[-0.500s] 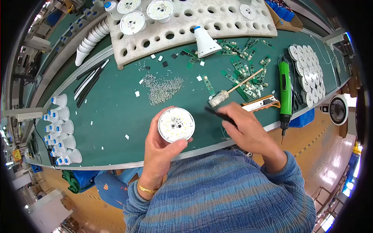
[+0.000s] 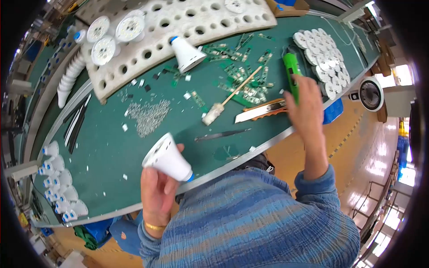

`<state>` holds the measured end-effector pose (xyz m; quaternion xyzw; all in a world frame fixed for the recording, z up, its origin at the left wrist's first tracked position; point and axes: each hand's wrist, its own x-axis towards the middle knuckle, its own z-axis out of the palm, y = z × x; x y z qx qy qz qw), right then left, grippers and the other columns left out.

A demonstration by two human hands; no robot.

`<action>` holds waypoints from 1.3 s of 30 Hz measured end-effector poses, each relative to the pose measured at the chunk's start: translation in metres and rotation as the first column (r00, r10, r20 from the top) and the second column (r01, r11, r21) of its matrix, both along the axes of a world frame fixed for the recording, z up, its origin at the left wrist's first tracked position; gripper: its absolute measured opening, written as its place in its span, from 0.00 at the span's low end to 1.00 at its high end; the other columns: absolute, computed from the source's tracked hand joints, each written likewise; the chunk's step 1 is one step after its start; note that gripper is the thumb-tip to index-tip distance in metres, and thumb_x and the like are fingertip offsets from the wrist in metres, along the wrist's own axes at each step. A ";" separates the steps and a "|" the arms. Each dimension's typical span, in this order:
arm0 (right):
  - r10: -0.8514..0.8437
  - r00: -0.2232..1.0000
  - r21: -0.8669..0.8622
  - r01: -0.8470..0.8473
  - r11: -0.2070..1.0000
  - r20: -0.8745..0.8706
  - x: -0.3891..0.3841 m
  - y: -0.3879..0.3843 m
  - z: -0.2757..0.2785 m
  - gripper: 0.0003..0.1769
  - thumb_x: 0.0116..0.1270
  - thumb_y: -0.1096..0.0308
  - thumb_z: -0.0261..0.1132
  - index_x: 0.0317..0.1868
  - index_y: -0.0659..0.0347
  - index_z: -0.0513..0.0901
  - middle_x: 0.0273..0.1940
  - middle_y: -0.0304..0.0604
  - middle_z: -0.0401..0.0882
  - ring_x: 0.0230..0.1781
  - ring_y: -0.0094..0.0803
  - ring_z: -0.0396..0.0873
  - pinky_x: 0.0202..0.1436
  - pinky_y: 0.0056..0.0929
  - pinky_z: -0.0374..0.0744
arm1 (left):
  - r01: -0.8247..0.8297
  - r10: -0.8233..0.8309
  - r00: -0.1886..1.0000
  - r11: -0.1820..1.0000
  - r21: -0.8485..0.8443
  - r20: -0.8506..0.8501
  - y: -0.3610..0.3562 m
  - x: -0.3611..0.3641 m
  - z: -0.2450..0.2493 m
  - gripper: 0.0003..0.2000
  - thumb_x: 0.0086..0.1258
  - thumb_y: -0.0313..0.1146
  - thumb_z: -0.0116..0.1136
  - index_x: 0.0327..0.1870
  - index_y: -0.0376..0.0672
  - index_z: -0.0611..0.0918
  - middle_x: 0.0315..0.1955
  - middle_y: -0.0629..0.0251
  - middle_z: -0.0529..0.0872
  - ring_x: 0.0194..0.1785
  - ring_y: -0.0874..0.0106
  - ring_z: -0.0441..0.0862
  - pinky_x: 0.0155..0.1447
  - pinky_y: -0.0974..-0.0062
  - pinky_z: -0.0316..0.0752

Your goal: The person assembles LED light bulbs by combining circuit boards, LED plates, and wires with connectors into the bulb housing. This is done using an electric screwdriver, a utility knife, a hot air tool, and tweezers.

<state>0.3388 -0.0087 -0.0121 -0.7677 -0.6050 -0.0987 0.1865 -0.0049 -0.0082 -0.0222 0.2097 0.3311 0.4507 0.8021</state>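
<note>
My left hand (image 2: pixel 158 187) is closed around a white LED bulb housing (image 2: pixel 172 161) with a blue cap at its narrow end. The housing is tilted, its wide end up and to the left, so the LED board shows only edge-on. My right hand (image 2: pixel 307 105) is closed over the lower part of a green electric screwdriver (image 2: pixel 291 67) at the right of the bench; its tip is hidden by the hand. Dark tweezers (image 2: pixel 222 135) lie on the green mat between my hands. An orange-handled utility knife (image 2: pixel 261 110) lies just left of my right hand.
A swab-tipped stick (image 2: pixel 241 87) leans across green circuit boards (image 2: pixel 246 76). Small metal pieces (image 2: pixel 147 117) lie heaped on the mat. Behind stands a foam block with holes (image 2: pixel 178 27), another housing (image 2: pixel 187 54) beside it. Round LED boards (image 2: pixel 324 58) are stacked right; bulb housings (image 2: pixel 62 178) stand left.
My right hand has put the tweezers down and moved right to the screwdriver. My left hand has tipped the bulb housing from board-facing-up onto its side. The view has turned and shifted.
</note>
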 end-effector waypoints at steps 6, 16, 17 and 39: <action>-0.212 0.977 -0.214 0.208 0.955 0.003 0.031 -0.007 -0.019 0.29 0.59 0.64 0.65 0.60 0.62 0.68 0.48 0.55 0.76 0.48 0.54 0.77 0.49 0.47 0.74 | -0.056 0.060 0.995 0.997 -0.055 0.085 0.006 0.011 0.006 0.36 0.72 0.61 0.42 0.67 0.34 0.64 0.54 0.48 0.78 0.24 0.84 0.67 0.25 0.88 0.66; -0.297 0.916 -0.271 0.224 0.936 -0.270 0.057 -0.003 -0.033 0.34 0.55 0.58 0.67 0.61 0.65 0.70 0.43 0.62 0.81 0.46 0.55 0.80 0.51 0.43 0.75 | -0.051 0.095 0.948 0.987 -0.149 0.304 -0.004 -0.001 -0.007 0.41 0.67 0.63 0.49 0.68 0.33 0.61 0.53 0.49 0.72 0.35 0.70 0.70 0.35 0.73 0.74; -0.287 0.893 -0.247 0.209 0.946 -0.345 0.058 -0.006 -0.033 0.34 0.55 0.58 0.67 0.60 0.66 0.70 0.42 0.60 0.81 0.45 0.51 0.80 0.50 0.40 0.75 | -0.066 0.128 0.942 0.977 -0.204 0.311 -0.002 0.001 -0.004 0.41 0.67 0.62 0.49 0.68 0.34 0.61 0.52 0.51 0.72 0.34 0.70 0.69 0.34 0.73 0.73; 0.641 -0.253 0.578 0.284 0.765 -0.724 0.001 -0.020 0.035 0.19 0.70 0.59 0.53 0.53 0.65 0.68 0.41 0.52 0.72 0.34 0.35 0.70 0.36 0.30 0.73 | 0.073 0.022 0.934 0.965 -0.250 0.358 0.012 -0.008 -0.015 0.28 0.75 0.47 0.37 0.67 0.33 0.63 0.33 0.61 0.76 0.25 0.77 0.61 0.23 0.80 0.56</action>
